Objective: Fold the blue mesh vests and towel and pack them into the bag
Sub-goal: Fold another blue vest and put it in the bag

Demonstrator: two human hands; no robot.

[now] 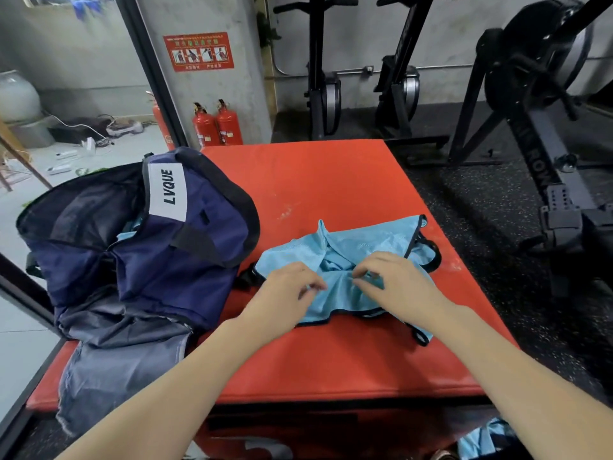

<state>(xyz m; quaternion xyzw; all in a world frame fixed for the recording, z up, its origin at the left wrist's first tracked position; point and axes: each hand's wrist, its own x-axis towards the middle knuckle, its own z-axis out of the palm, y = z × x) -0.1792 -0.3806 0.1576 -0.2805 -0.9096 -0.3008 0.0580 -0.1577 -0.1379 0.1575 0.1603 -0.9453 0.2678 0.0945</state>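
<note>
Light blue mesh vest (361,257) crumpled mid-front on red padded mat (318,180), bare mat behind; left hand (285,293) and right hand (394,280) pinching its black-trimmed fabric; navy nylon bag (156,240) slumped open at mat's left edge, more blue mesh (481,439) below front edge

A red padded table (315,180) fills the middle of the view. At 11 o'clock two red fire extinguishers (217,126) stand side by side on the floor against a grey concrete pillar (205,14), which carries a red safety poster (198,51). From 12 to 2 o'clock black exercise machines (530,78) stand on dark speckled rubber flooring (481,207). At 10 o'clock, behind a glass panel, a white power strip (59,168) and loose cables lie on a pale floor.
</note>
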